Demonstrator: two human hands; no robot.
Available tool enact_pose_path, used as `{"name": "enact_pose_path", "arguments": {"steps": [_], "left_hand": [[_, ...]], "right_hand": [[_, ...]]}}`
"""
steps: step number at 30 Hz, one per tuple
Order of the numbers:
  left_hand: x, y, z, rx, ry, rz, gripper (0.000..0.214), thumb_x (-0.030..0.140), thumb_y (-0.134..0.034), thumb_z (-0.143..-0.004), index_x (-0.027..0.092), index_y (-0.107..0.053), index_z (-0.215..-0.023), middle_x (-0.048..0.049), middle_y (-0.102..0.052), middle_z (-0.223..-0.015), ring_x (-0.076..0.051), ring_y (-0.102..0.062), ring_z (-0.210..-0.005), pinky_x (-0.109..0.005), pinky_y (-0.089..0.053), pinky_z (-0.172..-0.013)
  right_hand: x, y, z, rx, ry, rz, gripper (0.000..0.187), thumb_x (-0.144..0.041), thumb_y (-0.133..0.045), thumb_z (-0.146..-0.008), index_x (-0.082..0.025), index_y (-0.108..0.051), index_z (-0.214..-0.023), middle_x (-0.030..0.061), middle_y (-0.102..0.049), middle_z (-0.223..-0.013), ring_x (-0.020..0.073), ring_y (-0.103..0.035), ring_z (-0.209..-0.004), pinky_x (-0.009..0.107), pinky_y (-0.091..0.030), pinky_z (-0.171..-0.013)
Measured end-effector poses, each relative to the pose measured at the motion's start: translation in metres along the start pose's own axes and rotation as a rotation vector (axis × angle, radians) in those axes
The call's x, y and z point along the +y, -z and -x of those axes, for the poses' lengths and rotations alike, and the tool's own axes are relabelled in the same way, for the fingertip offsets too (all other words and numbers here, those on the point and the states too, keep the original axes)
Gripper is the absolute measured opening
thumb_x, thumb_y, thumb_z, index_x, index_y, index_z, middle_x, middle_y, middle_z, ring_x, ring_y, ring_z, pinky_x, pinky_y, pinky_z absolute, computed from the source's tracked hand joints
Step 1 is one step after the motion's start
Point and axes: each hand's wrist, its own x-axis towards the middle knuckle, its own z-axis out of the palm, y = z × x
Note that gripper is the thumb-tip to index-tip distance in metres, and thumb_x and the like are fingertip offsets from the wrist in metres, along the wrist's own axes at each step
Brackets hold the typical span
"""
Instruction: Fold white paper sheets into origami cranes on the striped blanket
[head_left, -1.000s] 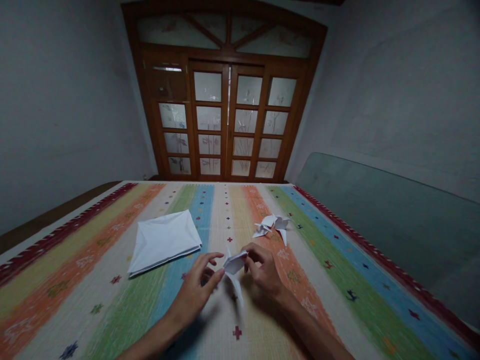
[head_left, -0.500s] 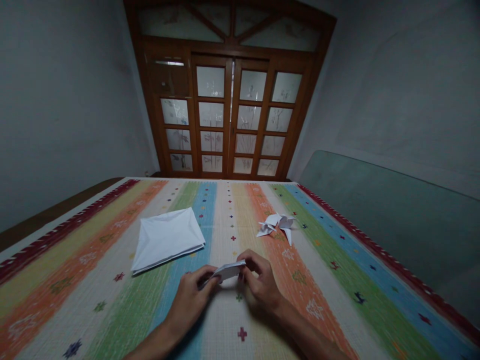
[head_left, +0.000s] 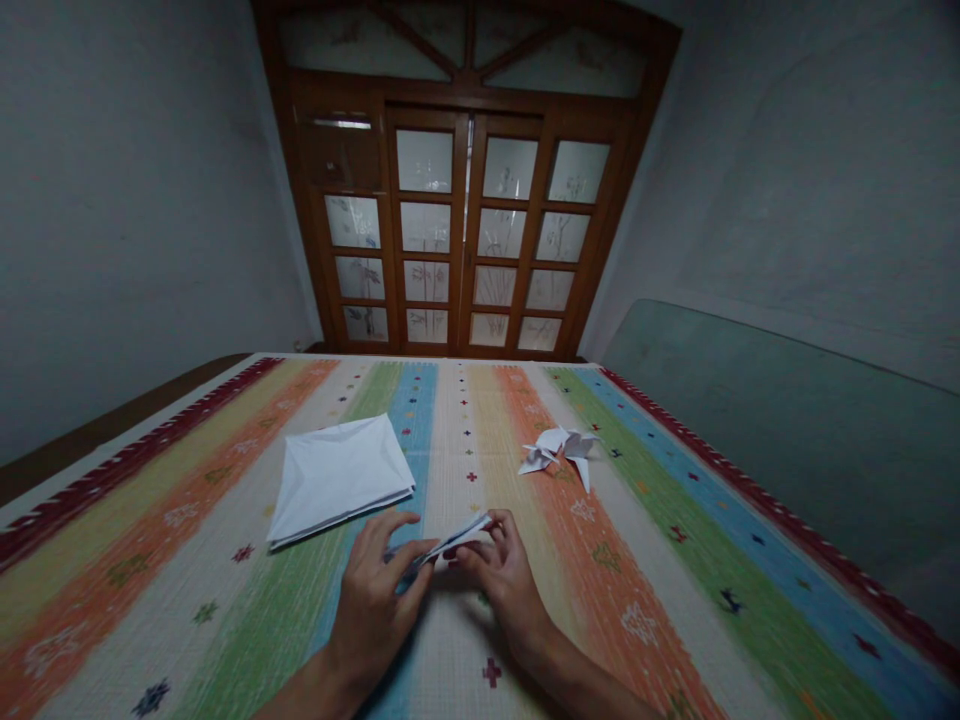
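A small folded white paper piece lies low over the striped cloth between both hands. My left hand pinches its left end with thumb and fingers. My right hand grips its right end, fingers curled over it. A stack of white paper sheets lies just beyond my left hand. Some finished folded paper figures rest on the cloth beyond my right hand.
The multicoloured striped cloth covers the whole work surface. A dark green panel runs along the right side. A wooden glazed door stands behind the far edge, between grey walls.
The paper piece was held up with a tail hanging down; it is now flattened and lowered near the cloth. Both hands have closed in on its ends.
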Motion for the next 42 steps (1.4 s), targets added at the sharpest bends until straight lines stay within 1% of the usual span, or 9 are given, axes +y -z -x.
{"name": "enact_pose_path", "arguments": {"steps": [7,12,17,21,23,26,32,37,42], "left_hand": [[0.009,-0.003,0.007,-0.175,0.078,0.224,0.021,0.016,-0.061,-0.087,0.023,-0.068,-0.106,-0.0068,-0.075,-0.103,-0.022,-0.071,-0.095,-0.032,-0.056,-0.086],[0.016,-0.001,0.000,-0.249,0.317,0.422,0.016,0.029,-0.067,-0.088,0.023,-0.070,-0.102,-0.0067,-0.075,-0.101,-0.023,-0.071,-0.094,-0.032,-0.056,-0.082],[0.015,-0.003,-0.006,-0.280,0.579,0.692,0.018,0.036,-0.071,-0.083,0.020,-0.069,-0.090,-0.0073,-0.072,-0.100,-0.022,-0.070,-0.089,-0.031,-0.056,-0.079],[0.017,-0.005,-0.007,-0.316,0.750,0.936,0.031,0.044,-0.071,-0.082,0.019,-0.063,-0.099,-0.0035,-0.068,-0.083,-0.018,-0.068,-0.071,-0.026,-0.054,-0.065],[0.017,-0.004,-0.007,-0.303,0.794,1.024,0.040,0.046,-0.073,-0.081,0.020,-0.059,-0.108,-0.0040,-0.067,-0.092,-0.014,-0.065,-0.064,-0.027,-0.054,-0.063],[0.017,-0.003,-0.007,-0.309,0.832,1.132,0.051,0.046,-0.075,-0.079,0.023,-0.053,-0.119,-0.0086,-0.063,-0.113,-0.013,-0.065,-0.065,-0.029,-0.054,-0.064],[0.013,-0.002,-0.008,-0.325,0.838,1.173,0.049,0.042,-0.078,-0.077,0.023,-0.056,-0.116,-0.0081,-0.060,-0.115,-0.015,-0.064,-0.078,-0.028,-0.053,-0.071],[0.013,-0.004,-0.007,-0.267,0.802,1.050,0.041,0.041,-0.079,-0.075,0.020,-0.060,-0.106,-0.0057,-0.060,-0.107,-0.016,-0.062,-0.081,-0.025,-0.052,-0.071],[0.013,-0.004,-0.006,-0.220,0.736,0.889,0.026,0.038,-0.073,-0.081,0.019,-0.060,-0.092,-0.0019,-0.062,-0.089,-0.018,-0.063,-0.085,-0.026,-0.052,-0.076]], "right_hand": [[0.002,-0.004,0.004,-0.028,0.051,0.017,0.051,-0.038,-0.088,-0.068,-0.027,-0.047,-0.098,-0.0029,-0.062,-0.089,0.0154,-0.065,-0.084,0.026,-0.054,-0.078],[-0.002,-0.003,0.004,-0.107,0.059,0.107,0.039,-0.039,-0.084,-0.072,-0.024,-0.057,-0.096,0.0003,-0.063,-0.090,0.0180,-0.065,-0.087,0.028,-0.053,-0.080],[-0.012,0.001,0.000,-0.131,0.184,0.261,0.022,-0.039,-0.076,-0.080,-0.021,-0.068,-0.090,0.0032,-0.060,-0.092,0.0191,-0.063,-0.088,0.026,-0.051,-0.074],[-0.018,0.006,-0.004,-0.138,0.172,0.337,0.020,-0.039,-0.071,-0.084,-0.019,-0.071,-0.085,0.0040,-0.062,-0.087,0.0190,-0.063,-0.084,0.027,-0.051,-0.074],[-0.020,0.007,-0.004,-0.137,0.146,0.339,0.022,-0.040,-0.072,-0.084,-0.018,-0.072,-0.085,0.0048,-0.065,-0.086,0.0198,-0.064,-0.084,0.028,-0.051,-0.076],[-0.020,0.007,-0.004,-0.137,0.121,0.329,0.024,-0.042,-0.073,-0.082,-0.018,-0.071,-0.087,0.0053,-0.067,-0.086,0.0211,-0.065,-0.084,0.030,-0.052,-0.078],[-0.022,0.005,-0.002,-0.187,0.057,0.286,0.027,-0.043,-0.074,-0.081,-0.019,-0.066,-0.093,0.0029,-0.065,-0.086,0.0179,-0.064,-0.079,0.027,-0.051,-0.072],[-0.020,-0.001,0.002,-0.232,0.012,0.222,0.045,-0.035,-0.084,-0.070,-0.024,-0.057,-0.105,0.0022,-0.062,-0.101,0.0147,-0.062,-0.079,0.022,-0.050,-0.061],[-0.013,0.000,0.002,-0.191,-0.008,0.212,0.036,-0.036,-0.082,-0.073,-0.023,-0.053,-0.090,-0.0037,-0.059,-0.079,0.0111,-0.057,-0.064,0.020,-0.047,-0.057]]}}
